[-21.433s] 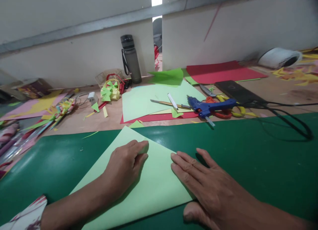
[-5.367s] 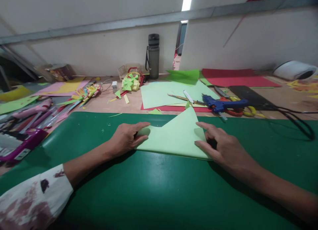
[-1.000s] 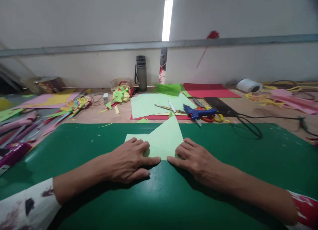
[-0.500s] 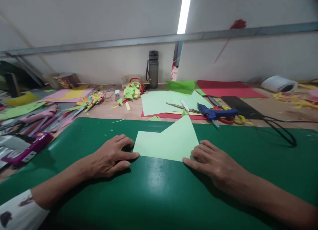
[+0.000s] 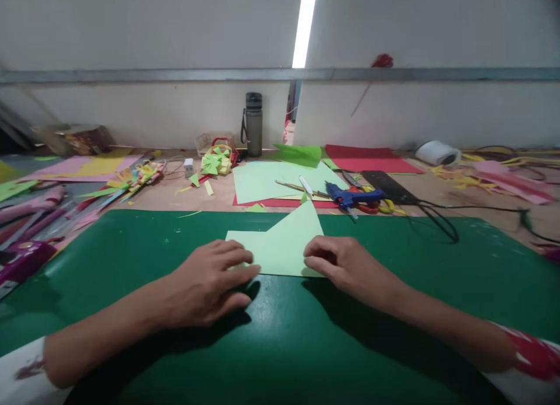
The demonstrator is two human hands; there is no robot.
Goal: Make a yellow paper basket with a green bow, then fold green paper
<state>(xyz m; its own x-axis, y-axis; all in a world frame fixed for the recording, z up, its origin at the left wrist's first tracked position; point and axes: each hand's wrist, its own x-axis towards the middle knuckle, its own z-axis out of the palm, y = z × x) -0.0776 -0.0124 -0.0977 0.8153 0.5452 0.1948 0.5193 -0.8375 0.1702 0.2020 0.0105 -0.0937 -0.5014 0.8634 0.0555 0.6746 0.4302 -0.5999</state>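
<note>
A folded sheet of pale green paper (image 5: 284,250) lies on a green mat (image 5: 271,341), with a slanted flap rising to a point at its upper right. My left hand (image 5: 214,282) is over its lower left part, fingers apart and palm down, holding nothing. The index finger reaches the paper's lower edge, while the thumb is over the mat. At the right part of the sheet, my right hand (image 5: 345,265) has its fingers curled and thumb and fingertips drawn together. Nothing shows between them. Whether those fingertips touch the paper is unclear.
Behind the mat are pale green sheets (image 5: 254,180), a blue glue gun (image 5: 350,196), a black flat object (image 5: 385,186) with a cable, and a dark bottle (image 5: 254,125). Red paper (image 5: 371,159) is at back right. Paper scraps and tools crowd the left side.
Both hands have moved inward from the paper's lower corners. My left hand has lifted its fingers somewhat, and my right has curled in over the sheet. The view has shifted right and levelled.
</note>
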